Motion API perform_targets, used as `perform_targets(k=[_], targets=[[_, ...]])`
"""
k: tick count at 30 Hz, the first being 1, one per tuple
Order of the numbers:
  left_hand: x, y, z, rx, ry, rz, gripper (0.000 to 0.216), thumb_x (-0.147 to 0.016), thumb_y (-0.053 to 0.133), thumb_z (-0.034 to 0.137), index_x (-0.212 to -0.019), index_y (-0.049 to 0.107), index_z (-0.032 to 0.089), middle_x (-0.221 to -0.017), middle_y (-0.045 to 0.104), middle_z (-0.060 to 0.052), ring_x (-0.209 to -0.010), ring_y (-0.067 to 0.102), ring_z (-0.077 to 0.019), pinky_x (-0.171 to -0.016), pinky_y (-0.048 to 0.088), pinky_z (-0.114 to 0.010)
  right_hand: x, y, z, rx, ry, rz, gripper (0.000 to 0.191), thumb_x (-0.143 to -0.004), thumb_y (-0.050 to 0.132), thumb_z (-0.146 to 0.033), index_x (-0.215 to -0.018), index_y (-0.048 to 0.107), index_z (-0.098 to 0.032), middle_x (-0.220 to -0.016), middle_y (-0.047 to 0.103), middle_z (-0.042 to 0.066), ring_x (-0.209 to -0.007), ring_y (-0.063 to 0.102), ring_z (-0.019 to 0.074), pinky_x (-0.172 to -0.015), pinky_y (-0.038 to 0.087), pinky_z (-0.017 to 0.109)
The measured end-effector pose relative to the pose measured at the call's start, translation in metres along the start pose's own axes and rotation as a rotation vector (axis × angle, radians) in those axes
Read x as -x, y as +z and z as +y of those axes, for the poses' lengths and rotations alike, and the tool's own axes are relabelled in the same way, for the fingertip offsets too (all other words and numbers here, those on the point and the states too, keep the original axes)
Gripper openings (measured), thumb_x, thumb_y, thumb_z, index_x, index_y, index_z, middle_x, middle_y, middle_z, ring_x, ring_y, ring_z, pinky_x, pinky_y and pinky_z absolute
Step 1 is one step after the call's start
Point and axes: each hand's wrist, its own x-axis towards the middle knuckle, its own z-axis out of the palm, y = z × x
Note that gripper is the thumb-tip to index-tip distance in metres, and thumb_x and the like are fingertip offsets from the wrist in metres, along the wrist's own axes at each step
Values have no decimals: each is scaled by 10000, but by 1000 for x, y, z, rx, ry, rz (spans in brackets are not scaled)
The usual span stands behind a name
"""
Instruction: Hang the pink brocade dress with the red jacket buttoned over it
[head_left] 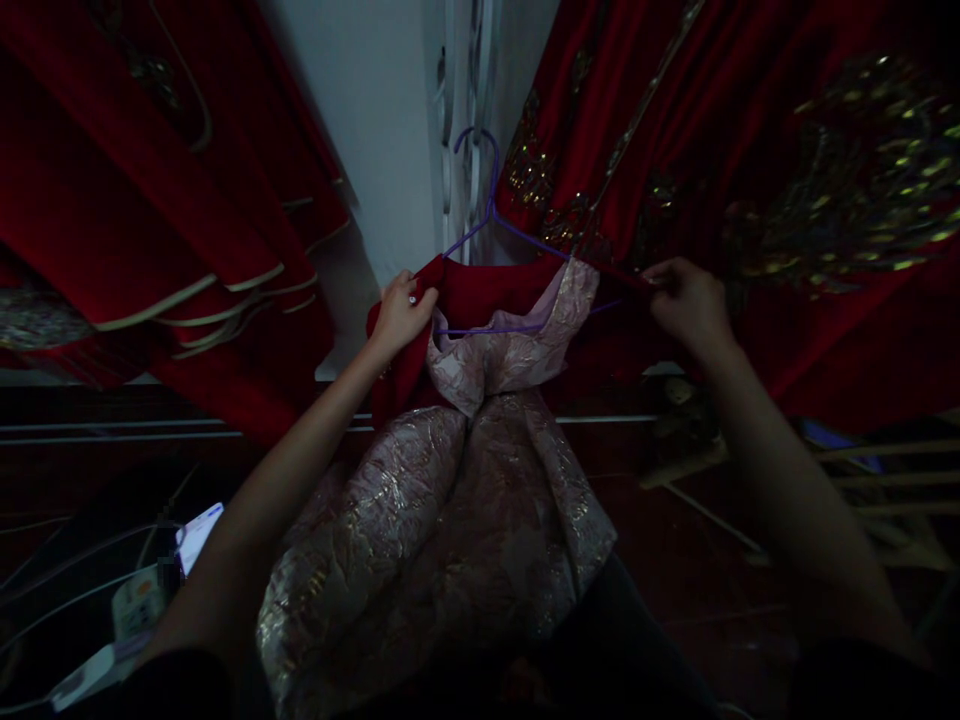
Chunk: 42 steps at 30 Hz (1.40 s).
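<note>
A pale pink brocade dress (465, 500) with a red top part (480, 290) hangs on a purple wire hanger (487, 215) in front of me. My left hand (401, 312) is closed on the red fabric at the dress's left shoulder. My right hand (684, 298) pinches the red fabric at the right shoulder, near the hanger's right end. The hanger's hook points up toward a white wall.
Red velvet garments with cream trim (165, 230) hang at the left. Red garments with gold sequin embroidery (750, 170) hang at the right. A phone (199, 535) and white cables lie at the lower left. A wooden frame (862, 480) stands low at the right.
</note>
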Motion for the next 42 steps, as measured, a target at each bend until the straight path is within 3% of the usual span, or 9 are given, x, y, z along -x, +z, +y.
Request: perform_targets(k=[4, 9, 17, 22, 25, 30, 33, 39, 42], targets=[[2, 1, -4, -39, 24, 17, 195, -807, 521, 280, -636, 479, 194, -772, 553, -43, -891, 571, -212, -862, 429, -351, 1, 21, -7, -167, 147, 19, 268, -695, 431, -94, -910, 548, -203, -889, 656, 103, -762, 585, 191, -720, 450, 347], [10, 8, -2, -129, 51, 58, 174, -841, 506, 315, -741, 572, 189, -886, 571, -77, -998, 554, -262, -934, 394, -411, 23, 57, -47, -283, 3, 92, 318, -771, 368, -148, -1071, 442, -225, -972, 557, 64, -857, 568, 182, -765, 454, 344], [10, 0, 2, -194, 50, 71, 143, -839, 525, 300, -818, 611, 188, -919, 577, -85, -1059, 534, -278, -931, 387, -381, 88, 127, -148, -710, -179, -298, 322, -776, 376, -123, -1066, 391, -264, -860, 503, 23, -751, 510, 165, -725, 433, 296], [-4, -24, 1, -170, 49, 94, 117, -856, 505, 230, -872, 590, 152, -1032, 553, -78, -988, 528, -183, -927, 413, -313, 90, 138, -135, -809, -98, -310, 215, -813, 366, -180, -1001, 450, -242, -784, 492, -4, -683, 479, 142, -674, 392, 275], [8, -25, 9, -325, 93, 169, 114, -841, 552, 262, -856, 582, 153, -1060, 510, -91, -1059, 470, -213, -952, 396, -348, 85, 136, -120, -779, -108, -287, 165, -775, 493, -250, -935, 475, -215, -759, 486, -19, -689, 470, 130, -682, 378, 264], [49, 6, 24, -404, 217, -239, 123, -858, 515, 277, -875, 579, 173, -906, 540, -70, -858, 534, -206, -776, 425, -319, 88, 140, -125, -811, -107, -289, 94, -764, 458, -239, -851, 445, -210, -781, 496, -18, -703, 465, 120, -697, 380, 251], [54, 17, 32, -345, 266, -353, 155, -880, 484, 308, -874, 573, 181, -856, 546, -53, -753, 541, -179, -679, 410, -287, 88, 146, -134, -849, -84, -294, 82, -769, 435, -256, -840, 433, -214, -787, 485, -19, -724, 462, 121, -709, 385, 246], [36, 13, 48, -47, 289, -220, 103, -757, 583, 171, -800, 489, 179, -798, 530, -18, -725, 501, -147, -671, 407, -261, 82, 143, -137, -1084, 67, -370, 117, -772, 413, -262, -871, 453, -213, -837, 513, -8, -811, 505, 131, -787, 421, 248], [40, 20, 52, 85, 251, -143, 132, -724, 593, 137, -793, 490, 181, -797, 555, -10, -742, 520, -139, -702, 423, -253, 82, 138, -137, -1161, 107, -311, 123, -784, 453, -278, -895, 452, -225, -864, 525, -14, -830, 524, 129, -809, 440, 248]])
